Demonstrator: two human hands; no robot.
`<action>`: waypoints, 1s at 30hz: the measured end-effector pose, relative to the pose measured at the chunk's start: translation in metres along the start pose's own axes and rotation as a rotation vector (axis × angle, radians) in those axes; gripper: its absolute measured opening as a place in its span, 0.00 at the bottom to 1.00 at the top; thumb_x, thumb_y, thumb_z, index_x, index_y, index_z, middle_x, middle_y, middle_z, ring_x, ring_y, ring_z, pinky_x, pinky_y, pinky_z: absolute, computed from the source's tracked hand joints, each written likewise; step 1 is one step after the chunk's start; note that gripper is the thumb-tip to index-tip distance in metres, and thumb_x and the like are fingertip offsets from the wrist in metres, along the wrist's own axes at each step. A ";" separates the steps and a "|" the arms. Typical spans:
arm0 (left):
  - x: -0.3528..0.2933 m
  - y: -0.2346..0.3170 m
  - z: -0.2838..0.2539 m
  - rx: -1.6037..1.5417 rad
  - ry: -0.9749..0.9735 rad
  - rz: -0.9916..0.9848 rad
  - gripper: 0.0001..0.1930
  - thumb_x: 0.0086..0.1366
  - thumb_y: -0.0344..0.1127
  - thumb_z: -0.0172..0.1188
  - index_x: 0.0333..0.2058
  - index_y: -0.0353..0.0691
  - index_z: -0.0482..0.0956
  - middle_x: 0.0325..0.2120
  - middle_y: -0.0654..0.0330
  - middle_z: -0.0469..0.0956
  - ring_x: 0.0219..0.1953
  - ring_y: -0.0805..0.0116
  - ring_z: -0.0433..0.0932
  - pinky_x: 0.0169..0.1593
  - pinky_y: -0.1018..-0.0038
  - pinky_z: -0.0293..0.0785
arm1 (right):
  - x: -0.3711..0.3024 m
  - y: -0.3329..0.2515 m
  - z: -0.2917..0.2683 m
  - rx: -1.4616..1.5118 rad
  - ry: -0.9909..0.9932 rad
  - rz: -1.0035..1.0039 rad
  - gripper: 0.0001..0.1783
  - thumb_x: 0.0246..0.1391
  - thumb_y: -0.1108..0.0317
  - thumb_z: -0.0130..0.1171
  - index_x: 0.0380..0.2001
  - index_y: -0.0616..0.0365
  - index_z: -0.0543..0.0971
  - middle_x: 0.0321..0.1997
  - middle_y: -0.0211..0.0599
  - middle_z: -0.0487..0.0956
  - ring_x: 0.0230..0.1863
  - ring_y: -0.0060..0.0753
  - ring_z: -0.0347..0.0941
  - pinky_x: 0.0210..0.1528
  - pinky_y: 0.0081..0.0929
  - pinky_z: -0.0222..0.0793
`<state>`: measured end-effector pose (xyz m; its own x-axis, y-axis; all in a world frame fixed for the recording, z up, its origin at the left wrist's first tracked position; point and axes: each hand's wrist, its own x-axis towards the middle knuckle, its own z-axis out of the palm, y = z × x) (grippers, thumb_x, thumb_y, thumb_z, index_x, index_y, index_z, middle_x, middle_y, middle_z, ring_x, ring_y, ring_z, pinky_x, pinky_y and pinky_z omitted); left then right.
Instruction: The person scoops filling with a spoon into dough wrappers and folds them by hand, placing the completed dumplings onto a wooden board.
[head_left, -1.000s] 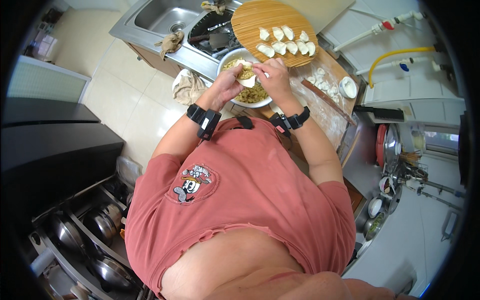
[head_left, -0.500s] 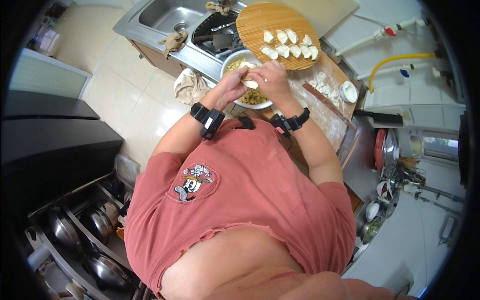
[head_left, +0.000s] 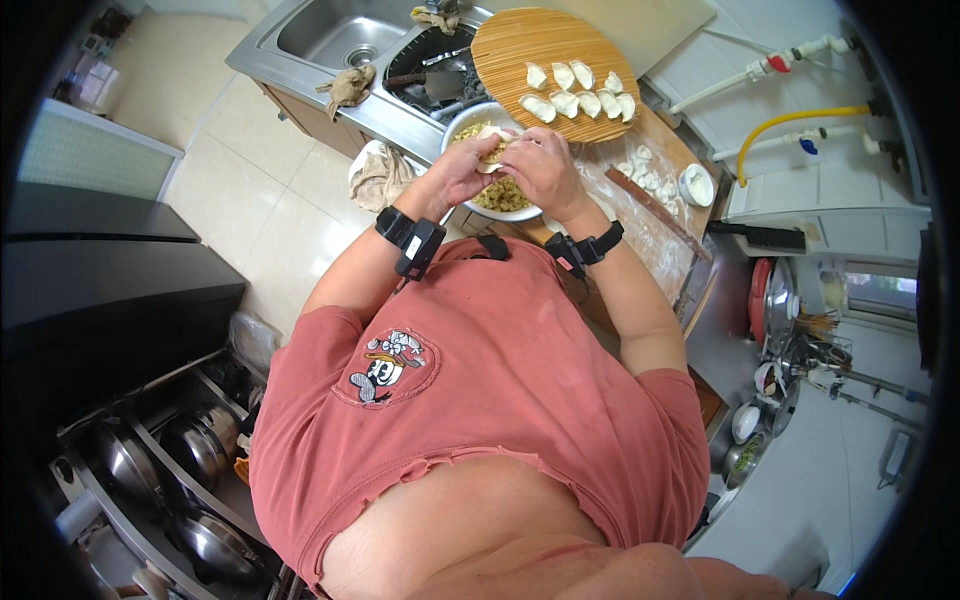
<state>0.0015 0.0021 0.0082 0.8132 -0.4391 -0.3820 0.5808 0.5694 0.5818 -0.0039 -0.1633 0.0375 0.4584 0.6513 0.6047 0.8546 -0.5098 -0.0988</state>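
Observation:
Above a white bowl (head_left: 449,138) of chopped yellow-green filling (head_left: 506,196), I hold a dumpling wrapper (head_left: 492,132) with some filling showing in it. My left hand (head_left: 462,176) cups it from the left, fingers curled beneath. From the right, my right hand (head_left: 545,172) closes its fingers on the wrapper's edge; the fingertips partly hide it. Just beyond my hands, a round bamboo board (head_left: 510,55) bears several folded white dumplings (head_left: 565,103).
On the floured board (head_left: 640,225) to the right lie a rolling pin (head_left: 650,208), several dough pieces (head_left: 650,175) and a small bowl of flour (head_left: 696,185). A cleaver (head_left: 760,235) sits at the right edge. Far left is a metal sink (head_left: 330,40) with a cloth (head_left: 347,88) on its rim.
The wrapper's near edge, which hung flat, now looks drawn up between my fingers. My right hand has shifted slightly toward me and closed in on it; my left hand has barely moved.

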 end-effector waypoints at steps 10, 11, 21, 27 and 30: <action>-0.004 -0.003 -0.001 -0.017 -0.101 0.074 0.12 0.67 0.35 0.44 0.46 0.38 0.69 0.40 0.61 0.72 0.42 0.73 0.73 0.48 0.74 0.72 | 0.010 0.002 0.011 0.050 0.097 0.260 0.06 0.43 0.66 0.59 0.27 0.52 0.75 0.30 0.32 0.71 0.37 0.38 0.64 0.41 0.35 0.58; -0.007 -0.001 0.000 -0.017 -0.168 0.081 0.13 0.65 0.34 0.46 0.47 0.38 0.69 0.40 0.62 0.72 0.42 0.73 0.72 0.49 0.74 0.71 | 0.010 0.003 0.011 0.050 0.098 0.270 0.06 0.44 0.66 0.59 0.27 0.53 0.75 0.30 0.32 0.71 0.37 0.38 0.64 0.41 0.35 0.58; -0.004 0.001 -0.012 0.504 -0.337 0.260 0.32 0.57 0.26 0.53 0.59 0.35 0.52 0.46 0.57 0.68 0.43 0.71 0.73 0.48 0.75 0.71 | 0.006 0.013 0.009 0.212 0.042 0.336 0.10 0.42 0.65 0.61 0.30 0.57 0.76 0.34 0.36 0.72 0.40 0.42 0.65 0.46 0.35 0.60; -0.001 0.003 -0.012 0.510 -0.393 0.220 0.34 0.56 0.22 0.53 0.61 0.36 0.50 0.46 0.56 0.68 0.41 0.71 0.74 0.46 0.76 0.72 | 0.009 0.011 -0.002 0.433 -0.076 0.340 0.11 0.42 0.67 0.61 0.32 0.58 0.77 0.33 0.38 0.75 0.39 0.41 0.67 0.41 0.33 0.64; 0.000 0.002 -0.012 0.508 -0.418 0.228 0.34 0.56 0.23 0.53 0.61 0.36 0.50 0.45 0.57 0.68 0.40 0.71 0.74 0.46 0.77 0.72 | 0.011 0.011 0.001 0.436 -0.036 0.350 0.08 0.42 0.69 0.60 0.28 0.58 0.78 0.31 0.38 0.76 0.37 0.40 0.68 0.41 0.33 0.65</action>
<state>0.0033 0.0119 0.0011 0.7706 -0.6361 0.0394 0.2245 0.3287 0.9174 0.0101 -0.1615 0.0423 0.7341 0.5077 0.4509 0.6686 -0.4242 -0.6108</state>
